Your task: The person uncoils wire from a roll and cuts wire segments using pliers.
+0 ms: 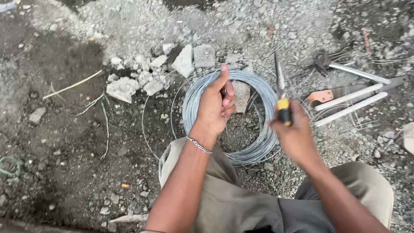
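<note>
The person crouches over a coil of grey wire [233, 116] lying on the gravel ground [65, 165], just in front of the knees. The left hand [214, 106] hovers over the coil, its fingers [224, 83] pinched narrow on what seems a wire strand. The right hand [293, 135] has its fingers wrapped around a yellow-handled tool [282, 99], blade pointing away. Long-handled cutters [353, 104] lie to the right, broken stones [159, 69] beyond the coil.

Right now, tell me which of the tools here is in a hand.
The yellow-handled tool, gripped upright in the right hand. The hammer and the long-handled cutters lie untouched on the ground.
</note>
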